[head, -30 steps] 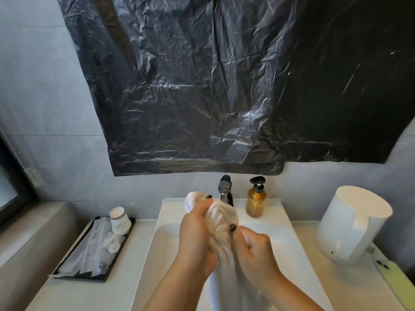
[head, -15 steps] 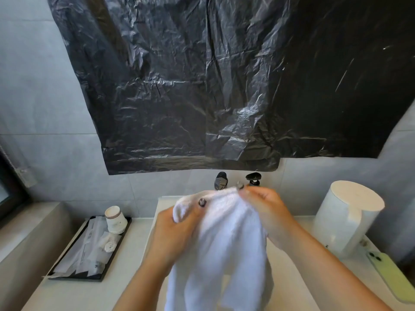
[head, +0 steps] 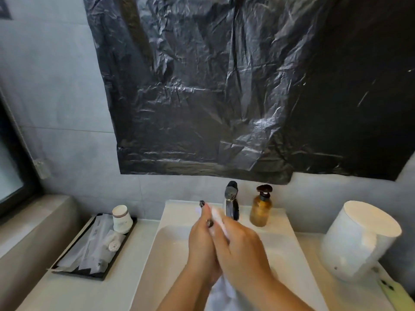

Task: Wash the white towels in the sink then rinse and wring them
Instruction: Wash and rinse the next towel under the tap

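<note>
Now you're scrubbing: your left hand (head: 202, 241) and right hand (head: 241, 248) press the white towel (head: 221, 288) between flat palms over the sink (head: 289, 250).

Your fingers lie nearly straight and point toward the faucet (head: 231, 202), sandwiching the cloth rather than curling round it, while its tail hangs below your wrists into the basin. No water visibly runs, so rinsing and wringing probably remain. An amber soap bottle (head: 260, 209) stands just beside the faucet.

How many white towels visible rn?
1. The white terry towel is pressed between the left hand and right hand over the white ceramic sink, its tail hanging below the wrists. Others may be hidden under the arms.
</note>
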### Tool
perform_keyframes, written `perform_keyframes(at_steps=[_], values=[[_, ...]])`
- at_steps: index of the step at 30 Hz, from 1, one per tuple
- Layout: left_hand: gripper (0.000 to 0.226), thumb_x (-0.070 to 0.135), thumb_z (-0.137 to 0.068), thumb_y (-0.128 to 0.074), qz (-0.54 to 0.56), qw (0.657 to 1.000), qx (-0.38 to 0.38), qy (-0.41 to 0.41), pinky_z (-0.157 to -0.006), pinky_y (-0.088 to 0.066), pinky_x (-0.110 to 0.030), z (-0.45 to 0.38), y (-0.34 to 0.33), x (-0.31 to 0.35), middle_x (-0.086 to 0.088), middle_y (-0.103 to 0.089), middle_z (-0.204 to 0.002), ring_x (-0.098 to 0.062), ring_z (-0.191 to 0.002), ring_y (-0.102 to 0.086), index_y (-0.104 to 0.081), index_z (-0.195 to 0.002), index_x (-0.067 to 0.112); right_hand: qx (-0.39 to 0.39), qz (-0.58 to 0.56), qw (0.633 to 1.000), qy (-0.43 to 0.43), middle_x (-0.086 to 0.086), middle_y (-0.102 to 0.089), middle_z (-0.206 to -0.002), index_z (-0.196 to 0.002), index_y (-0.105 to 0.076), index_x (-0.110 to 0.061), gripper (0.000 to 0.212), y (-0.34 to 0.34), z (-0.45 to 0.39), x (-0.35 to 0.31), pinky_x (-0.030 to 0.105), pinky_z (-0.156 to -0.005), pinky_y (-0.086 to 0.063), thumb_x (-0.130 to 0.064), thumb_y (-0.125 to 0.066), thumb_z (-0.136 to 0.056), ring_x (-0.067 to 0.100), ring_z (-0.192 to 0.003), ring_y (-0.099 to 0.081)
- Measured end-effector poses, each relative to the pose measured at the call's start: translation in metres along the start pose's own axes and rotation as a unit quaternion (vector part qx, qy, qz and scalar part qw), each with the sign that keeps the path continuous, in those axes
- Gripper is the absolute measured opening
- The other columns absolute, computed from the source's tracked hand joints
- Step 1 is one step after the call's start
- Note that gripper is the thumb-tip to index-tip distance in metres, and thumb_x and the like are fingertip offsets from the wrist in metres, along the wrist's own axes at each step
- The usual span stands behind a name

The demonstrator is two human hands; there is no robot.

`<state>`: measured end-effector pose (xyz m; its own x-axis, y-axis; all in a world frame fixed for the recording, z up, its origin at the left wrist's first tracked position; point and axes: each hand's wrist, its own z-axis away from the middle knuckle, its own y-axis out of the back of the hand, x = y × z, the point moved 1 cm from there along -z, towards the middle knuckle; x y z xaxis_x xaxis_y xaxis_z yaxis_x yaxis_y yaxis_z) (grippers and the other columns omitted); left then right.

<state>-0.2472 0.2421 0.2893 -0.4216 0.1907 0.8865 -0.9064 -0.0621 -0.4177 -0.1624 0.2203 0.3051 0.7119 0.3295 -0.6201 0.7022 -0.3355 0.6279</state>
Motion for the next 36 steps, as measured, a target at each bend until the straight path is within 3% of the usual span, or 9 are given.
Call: perform_keyframes(at_steps=[2,6,12,18,21,24,30,33,36], values=[[0.06,0.049,-0.101,-0.042,0.007,1.0,0.006,0.025,-0.07,-0.049,-0.034,-0.004,-0.008,-0.009,-0.006,-0.064,-0.063,-0.018,-0.063,-0.065,-0.068,-0.06,0.012,0.047,0.001,0.999,-0.024,-0.005,-0.071,-0.081,-0.092,-0.072,-0.029,0.059,-0.017,0.007,0.013,0.023,-0.063,-0.046,-0.06,-0.022,-0.09,0.016,-0.074,-0.064],[0.057,0.054,-0.098,-0.047,0.006,0.998,0.012,0.069,-0.101,-0.05,-0.051,0.0,-0.012,-0.025,-0.022,-0.074,-0.099,-0.033,-0.101,-0.071,-0.077,-0.097,0.006,0.031,-0.059,0.976,-0.209,-0.002,-0.046,-0.055,-0.053,-0.041,-0.021,0.049,-0.009,-0.032,0.041,0.03,-0.054,-0.034,-0.032,-0.039,-0.101,0.017,-0.058,-0.047],[0.052,0.034,-0.104,-0.047,-0.05,0.994,0.079,0.054,-0.051,-0.043,-0.019,-0.014,0.009,-0.028,-0.001,-0.052,-0.046,-0.006,-0.042,-0.052,-0.053,-0.058,0.011,0.016,0.02,0.997,-0.073,0.004,-0.065,-0.07,-0.069,-0.049,-0.023,0.045,-0.032,0.025,0.006,0.033,-0.059,-0.04,-0.054,-0.024,-0.091,0.021,-0.064,-0.056],[0.053,0.048,-0.095,-0.053,0.032,0.989,0.036,0.142,-0.105,-0.046,-0.052,0.004,-0.002,-0.049,-0.026,-0.071,-0.104,-0.036,-0.105,-0.069,-0.075,-0.102,0.0,-0.031,0.017,0.962,-0.271,0.003,-0.052,-0.063,-0.057,-0.046,-0.018,0.045,-0.024,-0.026,0.057,0.033,-0.058,-0.037,-0.031,-0.037,-0.099,0.026,-0.069,-0.053],[0.042,0.04,-0.096,-0.054,0.053,0.988,0.07,0.125,-0.077,-0.057,-0.026,-0.011,0.01,-0.049,-0.011,-0.071,-0.071,-0.019,-0.073,-0.072,-0.069,-0.08,0.004,-0.027,0.04,0.984,-0.171,0.007,-0.06,-0.068,-0.066,-0.047,-0.017,0.04,-0.034,0.002,0.033,0.034,-0.059,-0.039,-0.039,-0.035,-0.097,0.028,-0.068,-0.057],[0.04,0.018,-0.104,-0.044,0.054,0.987,0.08,0.127,-0.046,-0.041,-0.015,-0.011,0.015,-0.043,0.002,-0.044,-0.047,-0.008,-0.043,-0.047,-0.046,-0.064,0.013,-0.027,0.048,0.996,-0.075,0.007,-0.066,-0.068,-0.073,-0.059,-0.019,0.041,-0.042,0.031,0.011,0.029,-0.054,-0.041,-0.045,-0.035,-0.093,0.024,-0.06,-0.057],[0.051,0.039,-0.102,-0.046,0.107,0.977,0.051,0.175,-0.109,-0.043,-0.05,0.004,-0.004,-0.04,-0.028,-0.069,-0.107,-0.039,-0.113,-0.064,-0.068,-0.112,-0.006,0.019,-0.038,0.967,-0.251,0.0,-0.039,-0.051,-0.051,-0.036,-0.018,0.049,-0.028,-0.029,0.052,0.033,-0.05,-0.028,-0.029,-0.043,-0.099,0.023,-0.057,-0.041],[0.044,0.028,-0.102,-0.048,0.091,0.983,0.061,0.149,-0.079,-0.056,-0.026,-0.008,0.004,-0.037,-0.018,-0.069,-0.075,-0.022,-0.072,-0.07,-0.072,-0.085,-0.005,-0.009,0.018,0.99,-0.141,0.004,-0.053,-0.056,-0.06,-0.04,-0.017,0.043,-0.032,0.004,0.029,0.034,-0.054,-0.036,-0.045,-0.034,-0.093,0.027,-0.058,-0.05],[0.046,0.013,-0.101,-0.041,0.063,0.985,0.048,0.15,-0.043,-0.037,-0.016,-0.006,0.006,-0.036,0.0,-0.045,-0.045,-0.01,-0.041,-0.045,-0.05,-0.056,0.013,-0.009,0.037,0.999,-0.028,0.001,-0.052,-0.048,-0.059,-0.033,-0.028,0.038,-0.035,0.035,0.021,0.026,-0.046,-0.031,-0.047,-0.034,-0.092,0.019,-0.043,-0.043]])
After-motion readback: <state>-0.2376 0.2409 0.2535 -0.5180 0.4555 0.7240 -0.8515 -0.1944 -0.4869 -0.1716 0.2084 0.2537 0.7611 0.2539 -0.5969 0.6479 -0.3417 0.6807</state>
